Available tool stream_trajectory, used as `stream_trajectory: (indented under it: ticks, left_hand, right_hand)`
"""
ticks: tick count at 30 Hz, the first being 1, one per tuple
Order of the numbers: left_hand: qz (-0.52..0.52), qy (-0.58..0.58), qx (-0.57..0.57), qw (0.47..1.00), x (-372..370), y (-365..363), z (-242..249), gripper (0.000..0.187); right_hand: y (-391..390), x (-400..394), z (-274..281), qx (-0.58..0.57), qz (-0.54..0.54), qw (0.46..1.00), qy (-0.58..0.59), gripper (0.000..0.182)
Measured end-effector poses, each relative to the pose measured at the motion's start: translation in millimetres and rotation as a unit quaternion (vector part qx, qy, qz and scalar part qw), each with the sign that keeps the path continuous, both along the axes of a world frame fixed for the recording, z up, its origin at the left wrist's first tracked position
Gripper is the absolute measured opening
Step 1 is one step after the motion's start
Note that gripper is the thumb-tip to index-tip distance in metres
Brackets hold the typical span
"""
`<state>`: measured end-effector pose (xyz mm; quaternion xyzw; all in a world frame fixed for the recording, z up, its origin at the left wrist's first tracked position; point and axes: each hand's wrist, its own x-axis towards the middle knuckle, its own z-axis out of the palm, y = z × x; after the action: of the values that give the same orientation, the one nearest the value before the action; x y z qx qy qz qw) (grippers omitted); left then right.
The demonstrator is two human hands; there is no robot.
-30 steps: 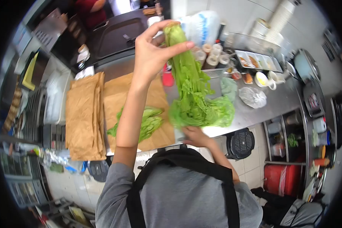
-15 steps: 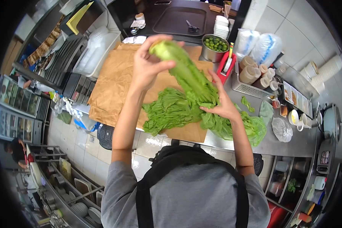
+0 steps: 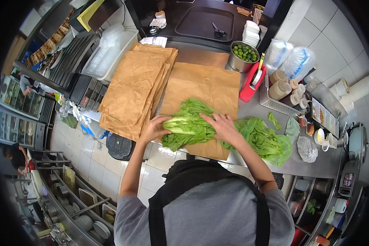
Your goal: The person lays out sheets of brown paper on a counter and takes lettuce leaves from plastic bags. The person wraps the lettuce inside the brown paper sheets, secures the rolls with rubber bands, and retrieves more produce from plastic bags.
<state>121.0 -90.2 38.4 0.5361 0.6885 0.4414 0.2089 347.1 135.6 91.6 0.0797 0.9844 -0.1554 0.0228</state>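
A head of romaine lettuce [image 3: 184, 125] lies sideways over other green leaves on a brown paper sheet [image 3: 207, 82] at the counter's near edge. My left hand [image 3: 155, 128] is closed around its pale stem end. At the leafy end, my right hand [image 3: 224, 130] grips the leaves from above, its fingers partly spread over them. Just right of that hand sits a clear plastic bag [image 3: 281, 153] with more lettuce in and around it. A loose leaf [image 3: 273, 120] lies beyond the bag.
Left of the sheet is a stack of brown paper [image 3: 131, 90]. Behind are a metal pot of green limes [image 3: 244, 52], a red tape dispenser [image 3: 252, 84] and a dark tray [image 3: 205, 22] with scissors. A basket of sauce bottles [image 3: 276, 96] stands right. Another person [image 3: 18, 158] is far left.
The romaine head has come down from a raised, tilted position to lie on the leaves over the paper. Both hands have lowered with it, and the view has shifted slightly.
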Motion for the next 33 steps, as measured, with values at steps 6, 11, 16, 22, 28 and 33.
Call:
stream_trajectory:
  ticks: [6,11,16,22,28,33]
  left_hand:
    - [0.002,0.009,-0.039,0.999,-8.9,1.4,17.2,0.056]
    - [-0.003,0.030,-0.070,0.997,-13.7,5.1,15.7,0.058]
    - [0.005,0.044,-0.111,0.993,-13.5,7.3,22.6,0.057]
    - [-0.020,0.096,-0.109,0.989,-20.2,12.9,8.0,0.058]
    - [-0.049,0.128,-0.181,0.974,-14.0,24.9,34.7,0.061]
    - [-0.063,0.203,-0.268,0.940,-10.2,45.5,48.4,0.065]
  right_hand:
    - [-5.7,-5.8,11.5,-0.030,-0.017,0.999,0.000,0.091]
    - [-25.1,-11.3,-17.0,-0.001,-0.030,1.000,0.002,0.091]
    - [-29.2,-16.0,-0.3,-0.001,-0.039,0.999,0.020,0.092]
    - [-26.5,-14.8,-36.3,-0.016,-0.049,0.998,0.030,0.105]
    - [-19.3,26.5,14.2,-0.045,-0.054,0.988,0.138,0.105]
    - [38.1,152.1,14.7,-0.011,-0.343,0.901,0.264,0.073]
